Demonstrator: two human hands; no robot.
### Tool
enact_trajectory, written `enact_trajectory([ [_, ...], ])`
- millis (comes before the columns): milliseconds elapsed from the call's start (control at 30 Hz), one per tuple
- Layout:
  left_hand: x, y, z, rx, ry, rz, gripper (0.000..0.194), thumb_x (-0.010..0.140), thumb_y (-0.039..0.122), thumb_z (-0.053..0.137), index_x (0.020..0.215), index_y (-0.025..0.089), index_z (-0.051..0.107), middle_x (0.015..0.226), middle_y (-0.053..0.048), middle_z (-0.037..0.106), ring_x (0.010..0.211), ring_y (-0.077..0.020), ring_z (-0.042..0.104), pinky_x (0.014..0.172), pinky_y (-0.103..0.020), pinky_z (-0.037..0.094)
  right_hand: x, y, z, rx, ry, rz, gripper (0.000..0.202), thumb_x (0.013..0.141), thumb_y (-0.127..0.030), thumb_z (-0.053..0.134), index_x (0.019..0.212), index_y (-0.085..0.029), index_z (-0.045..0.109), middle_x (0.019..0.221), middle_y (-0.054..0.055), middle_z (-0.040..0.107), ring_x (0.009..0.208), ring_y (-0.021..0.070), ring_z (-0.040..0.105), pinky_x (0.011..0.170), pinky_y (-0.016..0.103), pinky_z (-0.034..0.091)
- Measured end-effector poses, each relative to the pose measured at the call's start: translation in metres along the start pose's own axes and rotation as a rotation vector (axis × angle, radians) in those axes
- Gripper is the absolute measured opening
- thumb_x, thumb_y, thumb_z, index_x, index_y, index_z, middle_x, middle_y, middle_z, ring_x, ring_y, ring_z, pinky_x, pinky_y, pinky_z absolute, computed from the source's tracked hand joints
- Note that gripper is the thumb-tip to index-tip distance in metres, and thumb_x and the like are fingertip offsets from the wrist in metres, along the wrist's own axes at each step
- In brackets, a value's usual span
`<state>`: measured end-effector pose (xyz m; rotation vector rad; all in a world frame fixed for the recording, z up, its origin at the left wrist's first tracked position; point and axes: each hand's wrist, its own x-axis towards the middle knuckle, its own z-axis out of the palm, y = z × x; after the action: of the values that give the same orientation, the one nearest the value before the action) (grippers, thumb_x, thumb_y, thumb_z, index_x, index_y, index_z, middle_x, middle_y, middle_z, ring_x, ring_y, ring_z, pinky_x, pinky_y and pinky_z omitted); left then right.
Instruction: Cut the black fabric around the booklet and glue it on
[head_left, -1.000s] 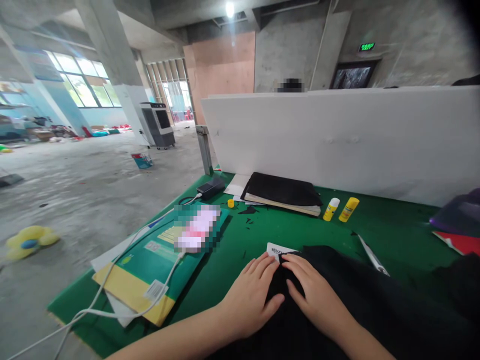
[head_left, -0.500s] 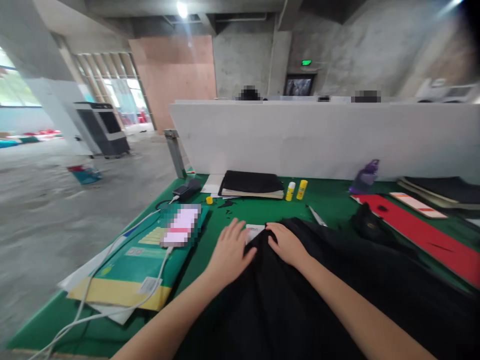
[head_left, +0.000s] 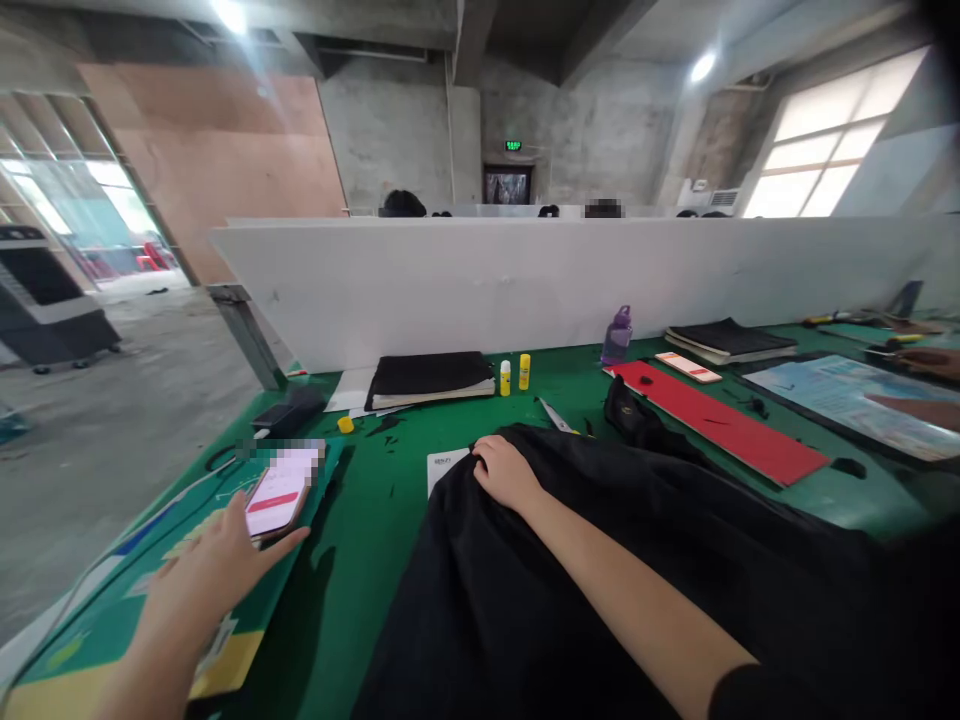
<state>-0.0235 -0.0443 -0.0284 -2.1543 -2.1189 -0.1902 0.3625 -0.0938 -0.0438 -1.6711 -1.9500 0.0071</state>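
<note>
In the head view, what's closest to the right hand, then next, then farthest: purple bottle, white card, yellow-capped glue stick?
From the right hand:
1. White card, just to its left.
2. Yellow-capped glue stick, beyond it.
3. Purple bottle, farther back, to the right.

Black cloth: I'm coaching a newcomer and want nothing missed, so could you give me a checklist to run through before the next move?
1. Right hand on the black cloth: ok, near its far edge; how firmly it holds, cannot tell.
2. Left hand off the cloth: ok, it is at the near end of the phone, thumb and fingers spread.
3. Cloth lying flat: not ok, it is rucked in folds.
4. White card fully uncovered: not ok, the cloth hides part of it.
5. Pointed metal tool clear of the cloth: cannot tell.
</note>
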Motion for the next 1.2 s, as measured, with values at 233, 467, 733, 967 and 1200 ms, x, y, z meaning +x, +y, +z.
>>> enact_trajectory([
  [233,0.002,0.02,-0.011,0.083,-0.044,-0.046,0.078,0.081,0.068,0.031,0.134,0.01,0.032,0.117,-0.021,0.061,0.109,-0.0397,0.055,0.083,-0.045,0.042,0.002,0.005,0.0,0.035,-0.011,-0.015,0.023,0.081,-0.012,0.05,0.099,-0.016,0.064,0.106,0.009,0.063,0.104,0.0198,0.053,0.094,0.033,0.042],
  [467,0.014,0.039,-0.01,0.091,0.021,0.044,0.076,0.085,0.06,0.03,0.137,0.003,0.032,0.114,-0.025,0.06,0.106,-0.0431,0.055,0.082,-0.047,0.042,0.003,0.008,0.002,0.089,-0.012,-0.022,0.021,0.081,-0.012,0.049,0.097,-0.017,0.063,0.105,0.009,0.062,0.104,0.0198,0.052,0.095,0.035,0.041],
  [733,0.041,0.049,0.003,0.101,0.005,0.115,0.073,0.086,0.056,0.035,0.138,0.005,0.031,0.112,-0.024,0.06,0.107,-0.0418,0.054,0.081,-0.044,0.043,0.005,0.011,0.001,0.146,0.003,-0.023,0.022,0.079,-0.011,0.05,0.095,-0.017,0.063,0.103,0.008,0.062,0.103,0.0195,0.053,0.094,0.034,0.043],
  [967,0.058,0.062,0.005,0.081,0.015,0.139,0.072,0.085,0.055,0.036,0.135,0.004,0.035,0.113,-0.024,0.059,0.108,-0.0417,0.052,0.081,-0.046,0.044,0.007,0.013,0.001,0.184,0.008,-0.015,0.022,0.078,-0.01,0.05,0.094,-0.018,0.063,0.102,0.008,0.063,0.101,0.0199,0.054,0.094,0.036,0.043],
  [1200,0.058,0.072,0.005,0.049,0.027,0.122,0.069,0.084,0.052,0.038,0.135,0.006,0.037,0.118,-0.023,0.057,0.11,-0.0407,0.05,0.084,-0.047,0.042,0.009,0.015,0.002,0.213,0.003,-0.015,0.022,0.078,-0.01,0.05,0.093,-0.018,0.063,0.102,0.008,0.063,0.101,0.0199,0.055,0.094,0.036,0.044],
])
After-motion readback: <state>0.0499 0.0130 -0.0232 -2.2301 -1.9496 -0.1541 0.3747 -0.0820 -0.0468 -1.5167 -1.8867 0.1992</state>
